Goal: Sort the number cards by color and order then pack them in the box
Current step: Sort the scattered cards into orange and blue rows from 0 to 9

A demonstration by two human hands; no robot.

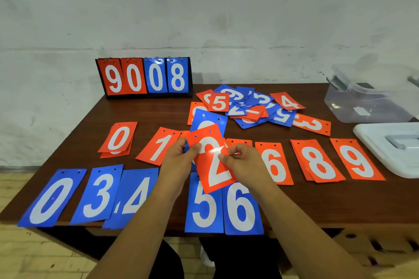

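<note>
red 2 card [213,161] sits above the middle of the table, tilted, held between both hands. left hand [179,156] pinches its left edge, thumb on the printed face and fingers behind. right hand [240,161] pinches its right edge with curled fingertips. blue card [208,120] shows behind the upper edge of the held card; whether it is held too or lies flat cannot be told. brown wooden table [147,111] carries two sorted rows. far row, orange-red, left to right: red 0 stack [118,140], red 1 card [158,145], red 6 card [274,163], red 8 stack [317,161], red 9 card [358,161]. near row, blue, along the front edge: blue 0 card [52,199], blue 3 card [97,195], blue 4 card [133,197] overlapped by the 3, then blue 5 card [204,206] and blue 6 card [241,208] side by side and touching. unsorted pile [249,106] of mixed red and blue cards lies behind the rows, right of centre. clear plastic box [367,102] stands at the far right corner, with its white lid [390,149] lying flat just in front of it, beside the red 9 card. flip scoreboard [145,78] stands upright at the back against the wall, reading 9 0 0 8.
</note>
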